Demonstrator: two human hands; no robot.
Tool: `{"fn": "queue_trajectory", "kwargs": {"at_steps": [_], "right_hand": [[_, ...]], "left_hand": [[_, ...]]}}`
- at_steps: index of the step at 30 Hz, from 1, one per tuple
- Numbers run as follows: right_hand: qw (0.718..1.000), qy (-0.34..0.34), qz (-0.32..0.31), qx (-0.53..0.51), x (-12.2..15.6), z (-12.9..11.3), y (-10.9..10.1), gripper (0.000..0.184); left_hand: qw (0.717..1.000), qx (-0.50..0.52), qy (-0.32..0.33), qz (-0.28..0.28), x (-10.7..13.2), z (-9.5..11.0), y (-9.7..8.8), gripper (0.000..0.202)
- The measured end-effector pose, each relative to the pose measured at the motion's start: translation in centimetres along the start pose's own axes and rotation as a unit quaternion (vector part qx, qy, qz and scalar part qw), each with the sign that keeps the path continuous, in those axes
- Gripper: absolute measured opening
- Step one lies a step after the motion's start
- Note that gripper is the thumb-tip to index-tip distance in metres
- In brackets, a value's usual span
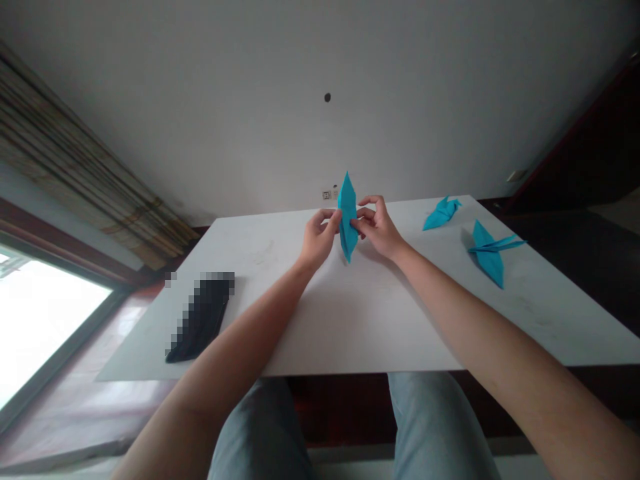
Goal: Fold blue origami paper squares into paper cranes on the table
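A folded piece of blue paper (349, 208), long and pointed at both ends, is held upright just above the white table between my two hands. My left hand (320, 237) pinches its left edge between thumb and fingers. On the opposite side, my right hand (379, 230) grips the right edge, thumb toward me and the index finger raised and curled off the paper. Some of the fingertips are hidden behind the paper.
Two blue folded-paper figures lie on the right of the white table (350, 333): a compact bird shape (442, 213) farther back and a spread one (489, 253) nearer. A dark flat object (200, 320), partly pixelated, lies at left. A wall rises behind the table.
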State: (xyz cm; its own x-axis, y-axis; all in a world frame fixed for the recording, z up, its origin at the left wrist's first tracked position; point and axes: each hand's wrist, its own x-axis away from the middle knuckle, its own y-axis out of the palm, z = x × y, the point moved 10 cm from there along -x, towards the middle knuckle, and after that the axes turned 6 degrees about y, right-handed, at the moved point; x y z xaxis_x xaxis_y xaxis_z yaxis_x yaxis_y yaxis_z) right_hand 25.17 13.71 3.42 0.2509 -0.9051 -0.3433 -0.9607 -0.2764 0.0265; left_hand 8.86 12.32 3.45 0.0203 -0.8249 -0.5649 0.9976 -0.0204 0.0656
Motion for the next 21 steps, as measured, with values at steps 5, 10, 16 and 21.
{"fn": "queue_trajectory", "kwargs": {"at_steps": [5, 10, 16, 21], "right_hand": [[0.999, 0.013, 0.013, 0.029, -0.1, -0.3, -0.6, 0.052], [0.998, -0.002, 0.009, 0.054, 0.0, -0.5, -0.5, 0.06], [0.998, -0.003, 0.023, 0.064, 0.0, -0.7, -0.7, 0.057], [0.996, -0.009, 0.038, 0.084, 0.1, -1.0, -1.1, 0.054]], "left_hand": [[1.0, 0.001, -0.014, -0.018, 0.2, -0.2, 0.3, 0.053], [1.0, -0.001, -0.011, -0.013, 0.4, -0.2, 0.0, 0.052], [0.999, 0.012, 0.032, -0.006, -0.1, 0.9, 0.0, 0.043], [1.0, 0.007, 0.016, -0.011, -0.2, 0.3, 0.0, 0.038]]}}
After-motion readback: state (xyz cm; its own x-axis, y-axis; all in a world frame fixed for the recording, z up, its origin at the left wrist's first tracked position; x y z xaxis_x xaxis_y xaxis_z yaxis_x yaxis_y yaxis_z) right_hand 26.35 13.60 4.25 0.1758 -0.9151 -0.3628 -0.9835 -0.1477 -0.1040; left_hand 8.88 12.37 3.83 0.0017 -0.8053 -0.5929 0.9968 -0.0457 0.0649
